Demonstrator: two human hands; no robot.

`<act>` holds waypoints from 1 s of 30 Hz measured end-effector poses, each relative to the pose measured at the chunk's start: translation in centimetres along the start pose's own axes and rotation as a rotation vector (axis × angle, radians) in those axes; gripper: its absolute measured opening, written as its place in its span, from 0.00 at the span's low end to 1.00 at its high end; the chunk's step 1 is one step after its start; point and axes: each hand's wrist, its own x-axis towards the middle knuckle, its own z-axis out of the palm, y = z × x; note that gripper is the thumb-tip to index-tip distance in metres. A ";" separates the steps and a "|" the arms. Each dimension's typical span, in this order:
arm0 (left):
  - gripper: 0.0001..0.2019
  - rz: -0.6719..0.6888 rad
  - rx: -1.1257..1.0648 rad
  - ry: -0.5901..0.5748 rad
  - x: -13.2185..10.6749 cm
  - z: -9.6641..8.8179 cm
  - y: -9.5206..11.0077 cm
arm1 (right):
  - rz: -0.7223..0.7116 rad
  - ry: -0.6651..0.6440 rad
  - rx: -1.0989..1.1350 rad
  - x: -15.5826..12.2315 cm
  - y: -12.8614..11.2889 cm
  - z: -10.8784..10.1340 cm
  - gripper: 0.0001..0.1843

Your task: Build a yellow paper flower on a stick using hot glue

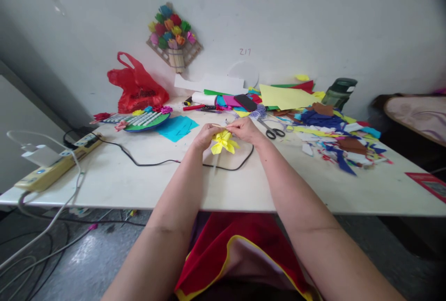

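Observation:
A yellow paper flower (223, 142) hangs between my two hands over the middle of the white table (146, 185). My left hand (205, 135) is closed around its upper left part. Pinching it from the right is my right hand (245, 129), fingers pressed together. A thin pale stick seems to run across the top between my fingertips. A black cable (149, 162) lies on the table just under my hands.
Scissors (272, 130) lie just right of my hands. Coloured paper sheets and scraps (324, 129) cover the back right. A cyan sheet (177, 128), a green tray of markers (144, 120), a red bag (137, 88) and a power strip (55, 166) sit left.

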 end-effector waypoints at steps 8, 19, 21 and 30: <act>0.11 -0.008 -0.036 0.017 0.1 0.0 0.0 | 0.013 0.035 -0.046 0.2 0.4 0.1 0.09; 0.11 -0.004 -0.018 0.033 0.5 -0.1 -0.5 | -0.088 0.099 0.086 0.6 0.9 0.4 0.05; 0.10 0.003 -0.013 0.031 0.5 -0.1 -0.5 | -0.068 0.092 0.109 0.5 0.7 0.4 0.05; 0.12 0.009 -0.006 0.084 0.8 0.0 -0.7 | -0.003 0.076 0.186 0.5 0.5 0.4 0.04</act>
